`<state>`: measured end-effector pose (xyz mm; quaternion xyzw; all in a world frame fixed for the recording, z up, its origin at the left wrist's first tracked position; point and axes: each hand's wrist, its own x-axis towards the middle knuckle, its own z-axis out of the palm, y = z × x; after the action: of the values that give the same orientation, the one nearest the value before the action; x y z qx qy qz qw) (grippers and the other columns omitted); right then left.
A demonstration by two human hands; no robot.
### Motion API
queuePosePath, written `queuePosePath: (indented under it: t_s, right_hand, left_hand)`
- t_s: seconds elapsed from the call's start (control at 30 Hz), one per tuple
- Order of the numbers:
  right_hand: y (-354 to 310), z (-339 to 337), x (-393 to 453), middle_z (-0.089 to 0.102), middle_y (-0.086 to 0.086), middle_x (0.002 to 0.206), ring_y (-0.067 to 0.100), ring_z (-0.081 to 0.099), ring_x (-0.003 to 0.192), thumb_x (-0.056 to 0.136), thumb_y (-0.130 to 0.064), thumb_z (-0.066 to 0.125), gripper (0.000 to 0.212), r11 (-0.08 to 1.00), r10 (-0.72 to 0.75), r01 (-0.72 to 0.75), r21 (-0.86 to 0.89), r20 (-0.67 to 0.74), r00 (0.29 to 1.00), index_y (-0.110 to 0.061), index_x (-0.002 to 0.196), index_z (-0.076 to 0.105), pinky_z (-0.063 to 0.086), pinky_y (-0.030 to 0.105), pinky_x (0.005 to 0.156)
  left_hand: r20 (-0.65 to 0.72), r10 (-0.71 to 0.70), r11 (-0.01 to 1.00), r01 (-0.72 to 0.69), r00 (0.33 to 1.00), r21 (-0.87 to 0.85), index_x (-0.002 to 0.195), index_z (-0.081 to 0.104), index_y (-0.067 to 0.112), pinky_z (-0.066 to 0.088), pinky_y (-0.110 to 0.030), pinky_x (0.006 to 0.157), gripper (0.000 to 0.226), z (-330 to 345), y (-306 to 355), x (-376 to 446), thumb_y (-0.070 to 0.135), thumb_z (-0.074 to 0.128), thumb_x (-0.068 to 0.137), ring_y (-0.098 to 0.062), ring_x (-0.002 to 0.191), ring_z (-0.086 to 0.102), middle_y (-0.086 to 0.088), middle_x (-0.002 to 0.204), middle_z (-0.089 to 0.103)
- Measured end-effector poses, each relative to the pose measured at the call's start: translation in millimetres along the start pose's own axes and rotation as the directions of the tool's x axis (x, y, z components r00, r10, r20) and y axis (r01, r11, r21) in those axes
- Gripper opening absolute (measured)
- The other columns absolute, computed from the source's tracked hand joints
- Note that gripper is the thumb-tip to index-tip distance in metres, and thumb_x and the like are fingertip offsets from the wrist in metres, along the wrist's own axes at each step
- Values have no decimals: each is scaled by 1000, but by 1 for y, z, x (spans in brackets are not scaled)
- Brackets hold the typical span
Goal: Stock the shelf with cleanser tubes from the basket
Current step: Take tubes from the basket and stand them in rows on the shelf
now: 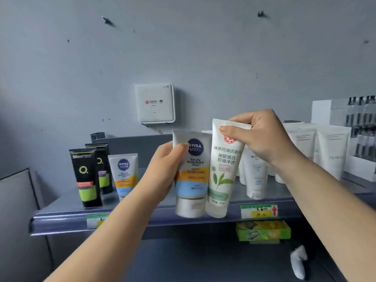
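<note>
Mid-stocking: left hand (162, 167) grips a Nivea tube (191, 176), right hand (262, 137) pinches the green tea tube (222, 169) by its crimp, both held at the shelf (142, 212) front edge, not yet placed. Several tubes already stand there. Basket not visible.

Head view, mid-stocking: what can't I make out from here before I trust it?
- Basket: not in the head view at all; tubes left unknown.
- Price tag on the shelf edge: handwriting blurred.
- Second price tag: partly hidden by the left forearm.
- White tubes: partly hidden behind the right hand and green tea tube; labels too small.
- Nivea tube in the left hand: fine print blurred.
</note>
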<state>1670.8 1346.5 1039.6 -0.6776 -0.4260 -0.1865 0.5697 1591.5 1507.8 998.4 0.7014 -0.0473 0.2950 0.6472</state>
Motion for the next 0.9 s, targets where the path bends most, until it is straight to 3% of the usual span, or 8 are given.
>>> queuePosePath:
  t_s: [0.17,0.27,0.53,0.63,0.77,0.9]
  right_hand:
    - [-8,26,36,68,-8,55,4,62,55,76,-12,72,21,989,4,-16,146,82,997,-21,58,74,51,23,61]
    - [-13,33,57,67,-8,52,2,60,51,77,-7,70,20,983,-5,-18,183,126,992,-17,60,71,51,17,54]
    - [-21,39,116,66,-8,50,1,61,48,81,-6,66,23,971,-52,3,238,202,978,-14,59,69,52,16,49]
    - [-21,40,136,65,-10,49,1,60,47,82,-9,66,16,970,-70,17,244,211,975,-14,66,66,52,16,50]
    - [-16,48,160,64,-10,48,0,60,48,82,-11,66,14,971,-67,13,237,221,973,-14,69,65,53,16,51]
    - [-12,61,176,63,-11,47,-1,59,46,82,-13,67,13,975,-38,-11,223,215,976,-14,69,64,50,15,47]
  left_hand:
    - [10,83,997,-83,997,10,89,64,7,57,-28,55,19,-52,22,18,4,45,93,-16,64,70,-5,70,72]
    - [34,101,992,-103,994,73,94,66,6,57,-29,54,19,-74,36,34,0,49,89,-17,65,70,-6,74,73]
    - [30,184,973,-186,982,139,72,73,11,58,-25,57,14,-103,84,85,3,63,77,-11,61,68,-1,68,72]
    - [24,221,942,-220,975,254,73,74,14,57,-25,57,12,-112,99,99,4,67,73,-8,64,69,5,69,72]
    - [-23,192,856,-156,981,494,81,67,12,58,-25,58,13,-123,111,118,-1,64,81,-9,64,68,7,65,71]
    - [-92,125,808,-47,988,588,79,65,9,59,-28,60,11,-139,115,135,-1,66,80,-11,65,68,4,65,70]
